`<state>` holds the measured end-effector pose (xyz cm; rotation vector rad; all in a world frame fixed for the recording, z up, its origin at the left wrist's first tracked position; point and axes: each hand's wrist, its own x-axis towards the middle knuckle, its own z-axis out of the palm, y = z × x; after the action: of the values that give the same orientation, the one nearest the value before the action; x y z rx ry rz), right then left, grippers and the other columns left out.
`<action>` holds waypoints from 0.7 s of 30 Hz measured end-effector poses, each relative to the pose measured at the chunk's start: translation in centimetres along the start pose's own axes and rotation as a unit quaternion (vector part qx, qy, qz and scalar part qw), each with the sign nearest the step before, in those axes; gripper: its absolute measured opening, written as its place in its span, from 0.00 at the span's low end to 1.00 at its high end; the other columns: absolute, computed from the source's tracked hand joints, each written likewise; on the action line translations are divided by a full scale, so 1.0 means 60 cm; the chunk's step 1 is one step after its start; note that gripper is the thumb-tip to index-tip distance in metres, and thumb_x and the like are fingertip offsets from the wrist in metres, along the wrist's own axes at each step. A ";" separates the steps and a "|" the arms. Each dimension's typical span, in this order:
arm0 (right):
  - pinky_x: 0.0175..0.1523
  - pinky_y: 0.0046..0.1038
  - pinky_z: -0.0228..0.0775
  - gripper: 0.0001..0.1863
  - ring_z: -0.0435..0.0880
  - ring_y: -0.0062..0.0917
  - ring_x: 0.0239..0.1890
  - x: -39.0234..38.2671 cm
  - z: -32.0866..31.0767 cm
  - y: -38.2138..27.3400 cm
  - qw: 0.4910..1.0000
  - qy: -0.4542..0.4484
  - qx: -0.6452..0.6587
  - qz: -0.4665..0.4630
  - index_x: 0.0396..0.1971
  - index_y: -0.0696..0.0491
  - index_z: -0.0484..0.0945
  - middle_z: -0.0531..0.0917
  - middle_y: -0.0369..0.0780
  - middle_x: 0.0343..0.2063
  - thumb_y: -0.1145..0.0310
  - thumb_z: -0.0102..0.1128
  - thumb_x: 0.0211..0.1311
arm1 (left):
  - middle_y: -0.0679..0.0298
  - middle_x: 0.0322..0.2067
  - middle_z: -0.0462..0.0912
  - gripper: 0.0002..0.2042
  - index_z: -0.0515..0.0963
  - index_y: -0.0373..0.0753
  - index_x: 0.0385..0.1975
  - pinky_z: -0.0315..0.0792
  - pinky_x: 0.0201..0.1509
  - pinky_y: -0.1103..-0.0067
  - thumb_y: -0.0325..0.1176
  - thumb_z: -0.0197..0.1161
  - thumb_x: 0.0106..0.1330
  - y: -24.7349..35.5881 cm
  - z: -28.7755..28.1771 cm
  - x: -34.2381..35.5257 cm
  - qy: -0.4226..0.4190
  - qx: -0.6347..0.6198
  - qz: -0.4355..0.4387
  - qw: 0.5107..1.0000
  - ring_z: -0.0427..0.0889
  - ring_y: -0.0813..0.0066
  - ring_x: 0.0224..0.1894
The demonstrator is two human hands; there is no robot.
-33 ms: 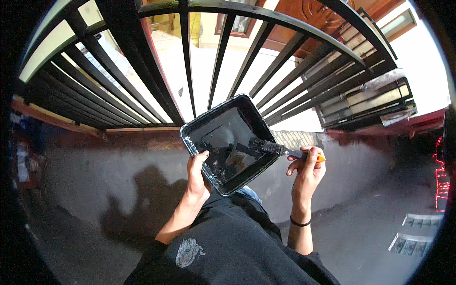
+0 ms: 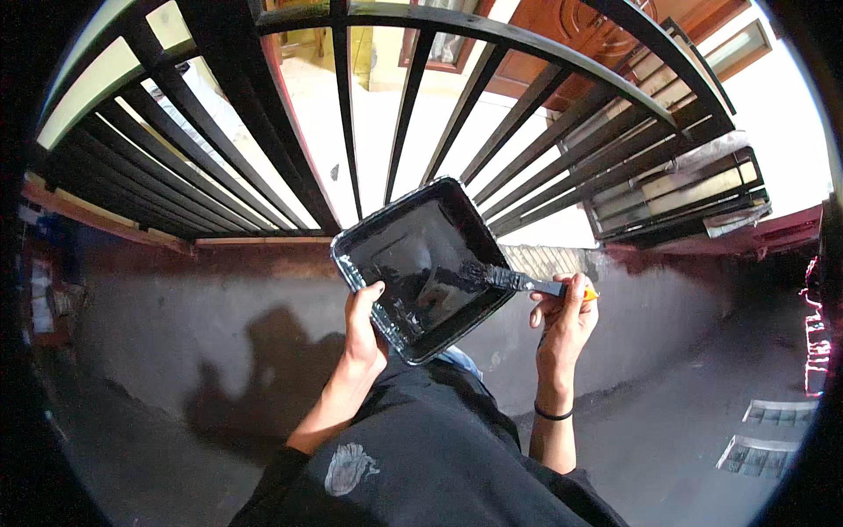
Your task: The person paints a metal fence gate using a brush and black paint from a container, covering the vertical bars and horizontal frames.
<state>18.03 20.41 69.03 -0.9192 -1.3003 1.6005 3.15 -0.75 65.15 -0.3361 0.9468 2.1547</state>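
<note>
My left hand (image 2: 363, 323) grips the near left rim of a black paint tray (image 2: 421, 241), its thumb over the edge. Glossy black paint coats the tray's floor, and pale smears mark its rim. My right hand (image 2: 562, 327) is closed round the handle of a paintbrush (image 2: 537, 285), which has an orange end. The brush's bristles, dark with paint, lie inside the tray near its right side. The tray is held tilted in front of my body.
A black barred railing (image 2: 421, 97) curves across the far side, above a low grey wall (image 2: 281, 290). Behind the bars are a white floor and a brown carved door (image 2: 580, 39). At the far right hangs a string of red lights (image 2: 817, 342).
The brush's bristles have shifted slightly right and nearer me inside the tray. My right hand has moved very little, and the left hand still holds the tray.
</note>
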 end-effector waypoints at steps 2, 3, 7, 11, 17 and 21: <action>0.19 0.18 0.63 0.21 0.77 0.18 0.15 0.012 -0.006 -0.002 0.998 -0.025 0.048 0.039 0.45 0.55 0.77 0.86 0.43 0.25 0.51 0.50 0.83 | 0.59 0.48 0.86 0.19 0.78 0.37 0.56 0.80 0.57 0.68 0.39 0.59 0.70 0.003 0.006 0.001 0.010 -0.012 0.001 1.000 0.86 0.64 0.50; 0.19 0.19 0.62 0.21 0.76 0.17 0.14 0.021 -0.004 -0.002 0.991 -0.047 0.088 0.084 0.46 0.55 0.78 0.86 0.43 0.26 0.50 0.50 0.82 | 0.59 0.50 0.86 0.19 0.78 0.37 0.56 0.80 0.58 0.67 0.40 0.58 0.70 0.004 0.012 -0.001 -0.001 -0.036 0.001 0.999 0.86 0.63 0.51; 0.22 0.21 0.70 0.23 0.77 0.19 0.16 0.050 0.026 0.015 0.975 -0.039 0.185 0.113 0.49 0.57 0.79 0.88 0.47 0.29 0.50 0.48 0.83 | 0.59 0.50 0.86 0.19 0.77 0.37 0.57 0.80 0.60 0.66 0.40 0.57 0.71 0.008 -0.035 0.013 0.033 -0.022 0.039 0.998 0.86 0.62 0.52; 0.26 0.21 0.72 0.19 0.81 0.18 0.19 0.085 0.110 0.033 0.993 -0.021 0.055 -0.102 0.52 0.61 0.79 0.88 0.44 0.29 0.59 0.54 0.82 | 0.58 0.49 0.87 0.24 0.78 0.37 0.57 0.79 0.60 0.61 0.46 0.60 0.65 0.054 -0.065 0.008 0.115 0.016 0.065 0.991 0.85 0.56 0.52; 0.48 0.30 0.84 0.12 0.92 0.37 0.41 0.137 0.205 0.108 0.888 0.017 -0.157 -0.432 0.46 0.63 0.85 0.91 0.48 0.40 0.73 0.70 0.67 | 0.50 0.55 0.82 0.29 0.73 0.36 0.63 0.77 0.63 0.56 0.46 0.57 0.64 0.135 -0.112 -0.008 0.161 0.116 0.102 0.975 0.84 0.50 0.55; 0.50 0.31 0.85 0.14 0.93 0.39 0.45 0.153 0.256 0.160 0.849 0.052 -0.209 -0.482 0.47 0.61 0.86 0.91 0.47 0.41 0.73 0.73 0.63 | 0.48 0.58 0.81 0.31 0.72 0.32 0.64 0.77 0.64 0.57 0.47 0.52 0.65 0.202 -0.144 0.003 0.115 0.126 0.070 0.983 0.82 0.50 0.59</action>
<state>-0.96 22.64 62.23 -0.4234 -1.6795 0.4834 -6.23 -12.30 65.42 -0.4096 1.3953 2.1195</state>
